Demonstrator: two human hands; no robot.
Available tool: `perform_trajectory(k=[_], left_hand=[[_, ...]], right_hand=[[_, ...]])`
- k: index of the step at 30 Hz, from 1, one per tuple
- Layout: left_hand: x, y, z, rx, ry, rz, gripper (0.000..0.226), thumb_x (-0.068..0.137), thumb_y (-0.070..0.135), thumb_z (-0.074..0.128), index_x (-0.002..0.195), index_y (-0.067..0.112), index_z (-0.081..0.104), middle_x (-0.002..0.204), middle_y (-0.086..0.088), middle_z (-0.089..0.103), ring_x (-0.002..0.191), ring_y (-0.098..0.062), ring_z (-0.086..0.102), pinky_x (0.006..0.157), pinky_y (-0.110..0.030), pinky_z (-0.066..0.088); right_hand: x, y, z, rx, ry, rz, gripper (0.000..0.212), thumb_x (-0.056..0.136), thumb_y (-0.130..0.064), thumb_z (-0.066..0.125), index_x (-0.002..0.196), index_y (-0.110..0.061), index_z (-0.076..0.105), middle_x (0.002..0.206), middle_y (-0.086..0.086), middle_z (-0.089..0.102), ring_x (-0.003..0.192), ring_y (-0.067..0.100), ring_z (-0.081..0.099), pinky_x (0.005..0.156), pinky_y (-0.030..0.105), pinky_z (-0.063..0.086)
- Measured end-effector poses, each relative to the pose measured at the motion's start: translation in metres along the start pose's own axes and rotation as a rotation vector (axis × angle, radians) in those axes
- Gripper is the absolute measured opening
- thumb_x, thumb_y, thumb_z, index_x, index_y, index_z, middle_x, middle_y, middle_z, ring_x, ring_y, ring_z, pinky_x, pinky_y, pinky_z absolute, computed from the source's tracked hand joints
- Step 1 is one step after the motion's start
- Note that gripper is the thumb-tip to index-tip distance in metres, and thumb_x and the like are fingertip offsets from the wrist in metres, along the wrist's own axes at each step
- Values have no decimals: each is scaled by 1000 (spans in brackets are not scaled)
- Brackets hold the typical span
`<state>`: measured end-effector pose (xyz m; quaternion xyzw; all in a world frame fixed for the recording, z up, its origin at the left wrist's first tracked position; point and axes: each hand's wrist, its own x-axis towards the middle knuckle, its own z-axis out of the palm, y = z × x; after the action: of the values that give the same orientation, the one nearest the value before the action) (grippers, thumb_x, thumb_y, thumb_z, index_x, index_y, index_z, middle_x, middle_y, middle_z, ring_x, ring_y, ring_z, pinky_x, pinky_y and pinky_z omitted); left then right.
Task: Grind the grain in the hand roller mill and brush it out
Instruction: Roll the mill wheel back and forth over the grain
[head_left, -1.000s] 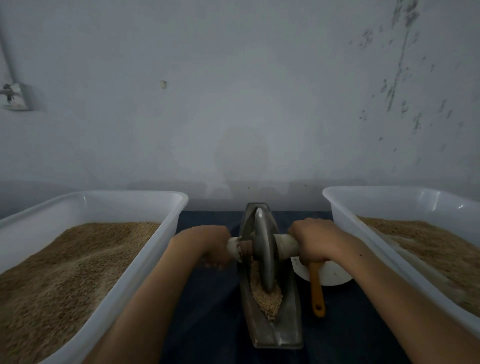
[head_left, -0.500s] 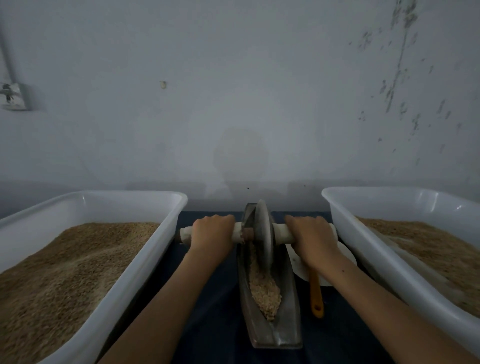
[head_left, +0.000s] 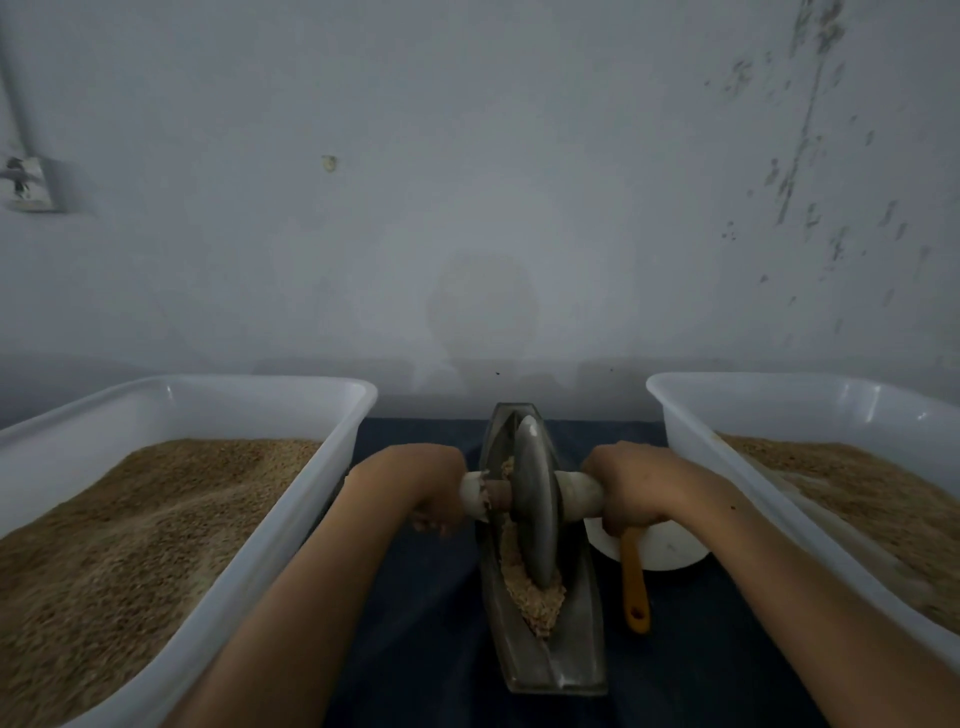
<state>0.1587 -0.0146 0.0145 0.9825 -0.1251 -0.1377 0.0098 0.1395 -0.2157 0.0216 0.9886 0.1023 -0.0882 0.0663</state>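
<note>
In the head view, the hand roller mill stands in the middle of the desk (head_left: 426, 597), which is covered with a dark blue cloth. The metal trough (head_left: 571, 654) runs from the far edge of the desk toward the near edge, and the roller disc (head_left: 535, 499) stands upright inside it, about at the middle of its length. The left hand (head_left: 431, 486) closes its fingers round the left end of the pale handle (head_left: 579, 493), and the right hand (head_left: 631, 488) closes round the right end; each grip is tight on the handle, with the disc between them. The crushed grain (head_left: 535, 597) lies in the trough, mostly on the near side of the disc, and some of it is also just beside the axle on the left.

Compared with half a second ago, the disc and both hands have come back from the far end of the trough toward the person, and the wrists are now turned down, with the knuckles on top.

A white bin (head_left: 322, 467) with brown grain stands along the left edge of the desk, and a second white bin (head_left: 691, 452) stands along the right edge. The left forearm passes near the inner wall of the left bin, and the right forearm is just beside the wall of the right bin. A white bowl (head_left: 670, 551) sits between the trough and the right bin, under the right hand, and an orange handle (head_left: 635, 587) points from it toward the near edge. Bare cloth is left on both sides of the near part of the trough.
</note>
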Motion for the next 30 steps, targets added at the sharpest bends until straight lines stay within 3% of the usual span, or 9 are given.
perform_trajectory(k=[4, 8, 10, 13, 17, 22, 24, 27, 30], left_hand=[[6, 1, 9, 126, 316, -46, 26, 82, 28, 66, 105, 17, 59, 99, -1, 63, 93, -21, 60, 76, -32, 41], [14, 3, 20, 101, 535, -83, 21, 89, 24, 56, 109, 18, 50, 107, -4, 61, 98, -24, 58, 74, -32, 37], [15, 3, 24, 105, 578, -99, 21, 90, 23, 55, 109, 18, 48, 106, -3, 61, 96, -24, 59, 72, -32, 36], [14, 2, 22, 119, 545, -86, 21, 89, 23, 56, 109, 19, 51, 106, -3, 61, 96, -23, 59, 73, -32, 37], [7, -3, 11, 103, 294, -35, 28, 83, 27, 65, 107, 17, 57, 104, -3, 63, 94, -21, 60, 78, -32, 43], [2, -7, 6, -109, -63, 17, 7, 82, 13, 67, 78, 14, 61, 68, 2, 62, 55, -6, 56, 57, -20, 45], [2, -8, 6, -135, -79, 27, 13, 82, 11, 67, 73, 15, 59, 63, 3, 59, 52, -5, 55, 55, -19, 44], [5, -8, 8, -101, -30, 1, 14, 81, 14, 68, 72, 14, 58, 63, 3, 59, 54, -7, 57, 59, -21, 45], [8, -6, 11, 14, 171, -51, 20, 80, 24, 69, 95, 14, 60, 87, -1, 64, 81, -17, 60, 74, -31, 45]], right_hand=[[9, 1, 12, 2, 210, 22, 25, 86, -25, 66, 109, -20, 57, 107, 2, 63, 96, 20, 61, 74, 29, 43], [17, -3, 28, -33, 553, 30, 13, 92, -27, 56, 101, -22, 47, 106, 0, 62, 98, 22, 57, 84, 32, 35], [18, -4, 32, -52, 626, 37, 9, 94, -25, 52, 97, -23, 44, 105, -1, 61, 98, 22, 56, 85, 33, 34], [15, -4, 29, -50, 573, 35, 12, 93, -21, 53, 94, -25, 41, 106, 0, 62, 99, 22, 56, 84, 32, 33], [8, -3, 15, -77, 347, 11, 26, 89, -14, 58, 114, -19, 55, 114, 4, 61, 104, 22, 58, 80, 30, 38], [-2, -4, 3, -133, 179, -30, 21, 85, -13, 62, 106, -16, 59, 96, 3, 59, 83, 18, 55, 61, 26, 34], [-2, -7, 1, -147, 169, -22, 21, 86, -13, 61, 106, -15, 60, 94, 2, 58, 80, 17, 54, 60, 25, 34], [2, -8, 3, -133, 206, -5, 25, 89, -13, 59, 113, -15, 59, 109, 4, 62, 96, 19, 60, 71, 27, 38], [8, -7, 9, -93, 285, 16, 28, 89, -13, 57, 117, -19, 57, 115, 4, 61, 104, 21, 59, 76, 29, 39]])
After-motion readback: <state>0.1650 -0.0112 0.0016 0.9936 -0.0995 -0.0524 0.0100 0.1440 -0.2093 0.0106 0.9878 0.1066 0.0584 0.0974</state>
